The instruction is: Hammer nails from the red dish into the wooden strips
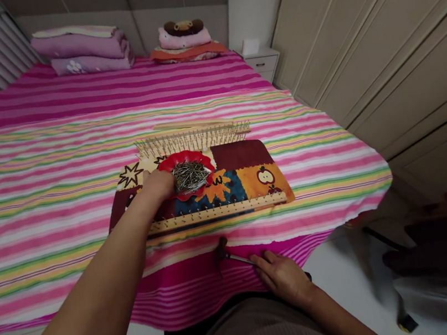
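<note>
My left hand (159, 184) reaches over the left rim of a scalloped red bowl (183, 156) heaped with loose nails (192, 176). The back of the hand hides its fingertips, so whether they grip anything cannot be seen. Gripped in my right hand (286, 278), low by the bed's front edge, is a hammer (240, 258) with its dark head pointing left. Beneath the bowl lies a patterned mat (242, 155). Along the mat's near edge runs a pale wooden strip (233, 208) with nails standing in it.
Behind the mat lie more wooden strips (192, 138) studded with upright nails. The striped bed (323, 158) carries folded purple bedding (84, 51) and a second folded pile (186, 44) at the back. Wardrobe doors (391, 53) stand along the right, near a white bedside cabinet (262, 63).
</note>
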Demonstrator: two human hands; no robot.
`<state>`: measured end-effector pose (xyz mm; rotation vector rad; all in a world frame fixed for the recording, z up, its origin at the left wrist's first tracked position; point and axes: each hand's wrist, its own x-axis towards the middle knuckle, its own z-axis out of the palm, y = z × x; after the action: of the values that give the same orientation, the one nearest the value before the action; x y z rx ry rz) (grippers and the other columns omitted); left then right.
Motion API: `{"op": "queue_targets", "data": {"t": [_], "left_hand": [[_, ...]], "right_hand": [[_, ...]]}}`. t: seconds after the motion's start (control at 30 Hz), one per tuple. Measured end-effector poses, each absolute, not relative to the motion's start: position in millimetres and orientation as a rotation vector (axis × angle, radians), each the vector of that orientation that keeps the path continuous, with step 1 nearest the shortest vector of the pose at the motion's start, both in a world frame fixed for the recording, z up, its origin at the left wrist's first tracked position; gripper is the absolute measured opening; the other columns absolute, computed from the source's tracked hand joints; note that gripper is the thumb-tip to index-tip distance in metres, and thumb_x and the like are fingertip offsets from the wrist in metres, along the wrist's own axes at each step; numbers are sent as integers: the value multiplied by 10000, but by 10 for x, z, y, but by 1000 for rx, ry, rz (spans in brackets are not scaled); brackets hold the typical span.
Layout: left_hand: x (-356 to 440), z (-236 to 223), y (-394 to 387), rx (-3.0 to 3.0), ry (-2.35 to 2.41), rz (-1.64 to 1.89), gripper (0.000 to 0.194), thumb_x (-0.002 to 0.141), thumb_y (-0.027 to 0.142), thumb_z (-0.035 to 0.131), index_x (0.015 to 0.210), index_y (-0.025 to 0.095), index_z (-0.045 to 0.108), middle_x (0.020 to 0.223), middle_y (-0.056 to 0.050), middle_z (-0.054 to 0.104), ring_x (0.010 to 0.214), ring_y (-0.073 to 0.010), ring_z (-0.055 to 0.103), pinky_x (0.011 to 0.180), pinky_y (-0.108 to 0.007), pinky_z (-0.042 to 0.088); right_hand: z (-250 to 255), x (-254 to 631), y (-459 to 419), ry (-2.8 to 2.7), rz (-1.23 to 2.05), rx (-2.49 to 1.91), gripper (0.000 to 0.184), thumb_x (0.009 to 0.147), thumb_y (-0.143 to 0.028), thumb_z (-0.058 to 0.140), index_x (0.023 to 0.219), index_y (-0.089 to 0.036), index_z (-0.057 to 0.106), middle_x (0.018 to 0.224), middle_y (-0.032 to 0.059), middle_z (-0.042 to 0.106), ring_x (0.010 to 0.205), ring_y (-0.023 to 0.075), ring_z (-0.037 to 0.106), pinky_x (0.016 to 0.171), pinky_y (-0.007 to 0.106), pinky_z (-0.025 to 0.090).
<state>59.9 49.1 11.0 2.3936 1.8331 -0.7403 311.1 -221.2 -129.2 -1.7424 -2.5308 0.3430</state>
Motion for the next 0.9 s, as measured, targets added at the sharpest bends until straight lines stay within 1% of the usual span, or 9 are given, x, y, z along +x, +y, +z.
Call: {"op": "queue_targets", "data": {"t": [0.13, 0.3, 0.47, 0.53, 0.6, 0.67, 0.73, 0.83, 0.9], "left_hand": [[573, 113, 486, 2439, 1777, -681, 271, 717, 315, 566, 908, 198, 718, 1025, -166, 696, 1053, -332, 566, 946, -512, 317], [617, 106, 501, 2413, 1757, -704, 206, 685, 221, 569, 812, 183, 726, 960, -182, 708, 974, -317, 606, 946, -506, 309], [504, 107, 525, 2447, 1674, -640, 171, 714, 264, 571, 786, 189, 707, 955, -152, 712, 970, -309, 605, 939, -483, 343], [401, 145, 518, 2439, 1679, -604, 189, 736, 260, 544, 813, 179, 696, 928, -142, 713, 939, -290, 615, 926, -456, 364], [292, 192, 494, 2426, 1689, -549, 195, 740, 259, 526, 830, 183, 682, 892, -115, 714, 894, -259, 623, 883, -392, 401], [198, 220, 445, 2367, 1712, -375, 181, 732, 283, 527, 810, 201, 668, 832, -72, 708, 818, -221, 622, 797, -319, 433], [137, 215, 364, 2206, 1721, -46, 171, 711, 321, 550, 779, 212, 663, 741, -30, 684, 721, -186, 604, 704, -276, 445], [121, 171, 175, 1808, 1590, 470, 235, 651, 367, 628, 816, 213, 692, 620, 7, 632, 608, -145, 561, 623, -257, 458], [148, 153, 18, 1532, 1447, 672, 280, 586, 359, 693, 817, 203, 716, 605, -1, 634, 581, -131, 554, 589, -251, 472]], "right_hand": [[-1320, 3108, -2217, -2508, 327, -1720, 378, 933, -252, 447, 1293, -210, 553, 941, 90, 641, 744, 171, 618, 648, 246, 461], [-1287, 3102, -2218, -2527, 286, -1730, 371, 931, -257, 451, 1283, -219, 560, 945, 88, 648, 753, 172, 624, 661, 248, 471], [-1271, 3097, -2220, -2552, 268, -1746, 371, 939, -264, 444, 1290, -219, 554, 945, 87, 650, 762, 173, 623, 658, 244, 465], [-1281, 3095, -2219, -2551, 272, -1740, 370, 944, -257, 435, 1293, -217, 550, 933, 85, 645, 764, 172, 620, 651, 240, 460], [-1294, 3095, -2217, -2542, 273, -1732, 367, 949, -257, 430, 1293, -214, 550, 923, 83, 641, 760, 171, 614, 644, 239, 455], [-1305, 3096, -2216, -2537, 268, -1723, 367, 950, -260, 428, 1292, -210, 551, 918, 83, 638, 752, 173, 609, 638, 244, 453], [-1310, 3096, -2217, -2529, 261, -1716, 361, 950, -261, 426, 1280, -206, 559, 911, 82, 636, 746, 175, 607, 641, 249, 455], [-1309, 3093, -2223, -2505, 251, -1714, 351, 951, -269, 421, 1261, -206, 572, 905, 82, 636, 750, 174, 607, 649, 248, 458], [-1306, 3092, -2226, -2503, 251, -1714, 359, 949, -268, 417, 1270, -204, 566, 923, 88, 637, 759, 177, 610, 649, 249, 461]]}}
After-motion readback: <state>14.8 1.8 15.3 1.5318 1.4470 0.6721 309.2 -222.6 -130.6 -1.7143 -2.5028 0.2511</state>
